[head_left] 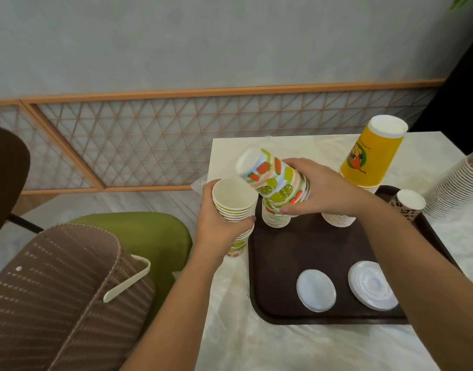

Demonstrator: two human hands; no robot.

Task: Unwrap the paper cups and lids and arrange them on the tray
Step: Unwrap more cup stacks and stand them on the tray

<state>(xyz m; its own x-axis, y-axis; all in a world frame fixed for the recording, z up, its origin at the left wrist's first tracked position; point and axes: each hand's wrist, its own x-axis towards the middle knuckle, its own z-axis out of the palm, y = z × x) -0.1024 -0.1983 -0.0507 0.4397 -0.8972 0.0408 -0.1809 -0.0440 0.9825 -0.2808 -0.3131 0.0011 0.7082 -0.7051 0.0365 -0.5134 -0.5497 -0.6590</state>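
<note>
Centre of the frame, the left hand (pixel 216 231) grips a nested stack of fruit-print cups (pixel 234 207) mouth-up at the left edge of the dark brown tray (pixel 288 263), fingers curled round its rims. Just to the right, the right hand (pixel 323 188) holds a tilted fruit-print cup (pixel 272 175), base toward the upper left, above an upside-down stack of the same cups (pixel 275 219) on the tray; whether it touches that stack is hard to tell. Further right stands an inverted yellow cup stack (pixel 371 156), then a leopard-print cup (pixel 407 204). Two white lids (pixel 316 290) lie flat at the tray's lower right. More stacked cups (pixel 454 188) lean at the right edge on the marble table (pixel 256 344)
</note>
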